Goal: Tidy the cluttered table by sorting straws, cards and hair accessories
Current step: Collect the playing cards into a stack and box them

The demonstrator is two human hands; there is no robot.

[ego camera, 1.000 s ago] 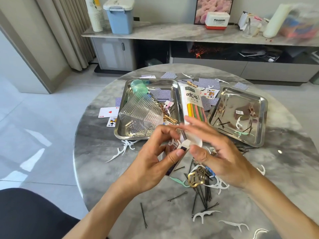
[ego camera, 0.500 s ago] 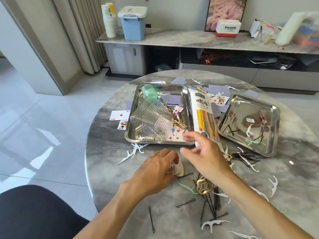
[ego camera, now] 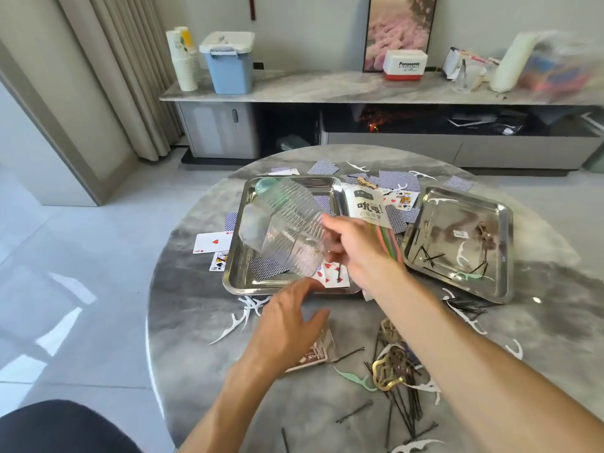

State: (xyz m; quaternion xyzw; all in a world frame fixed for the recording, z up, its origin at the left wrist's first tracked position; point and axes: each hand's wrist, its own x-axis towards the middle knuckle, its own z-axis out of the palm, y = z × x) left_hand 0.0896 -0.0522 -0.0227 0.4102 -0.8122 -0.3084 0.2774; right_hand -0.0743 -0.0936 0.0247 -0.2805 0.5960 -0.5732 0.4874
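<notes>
Right hand [ego camera: 351, 248] grips the ribbed clear cup [ego camera: 287, 233], tilted above the tray [ego camera: 242, 282]; left hand [ego camera: 287, 318], fingers spread, hovers just below.

Over the round marble surface [ego camera: 196, 322], the right hand [ego camera: 354, 248] grips a tilted, ribbed clear plastic container [ego camera: 284, 230] above the left steel tray [ego camera: 238, 276], while the left hand [ego camera: 287, 325] hovers open near a card box [ego camera: 313, 354].

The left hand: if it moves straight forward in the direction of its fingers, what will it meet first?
Probably the near rim of the left tray. The left hand points at it with relaxed fingers, just short; height above the table is unclear.
</notes>
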